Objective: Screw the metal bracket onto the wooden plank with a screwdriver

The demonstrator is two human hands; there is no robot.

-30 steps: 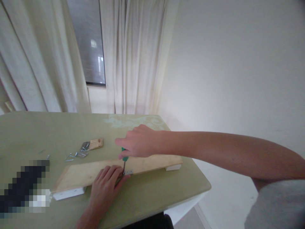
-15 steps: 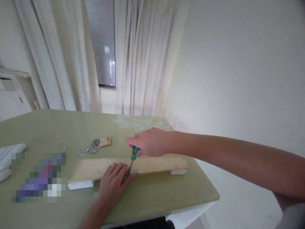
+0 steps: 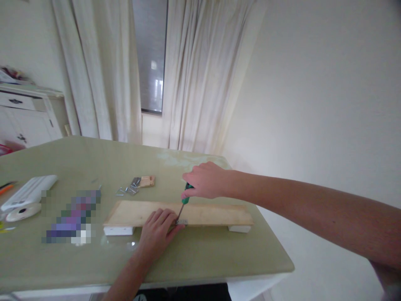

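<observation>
My right hand is closed around the green and black handle of a screwdriver. Its thin shaft slants down to a small metal hinge plate at the front edge of a pale wooden board. My left hand grips that front edge, fingers on top and thumb along the front, close beside the screwdriver tip. The tip itself and part of the plate are hidden by the left fingers. White blocks hold the board up near both ends.
Several loose screws or metal bits lie behind the board beside a small wooden piece. To the left are a blurred-out item, a white tape roll and a white case. The green table ends at the right, near a wall.
The view has swung slightly left, so everything appears further right. My right hand still holds the screwdriver at the plate, its shaft leaning a little more. My left hand stays on the board.
</observation>
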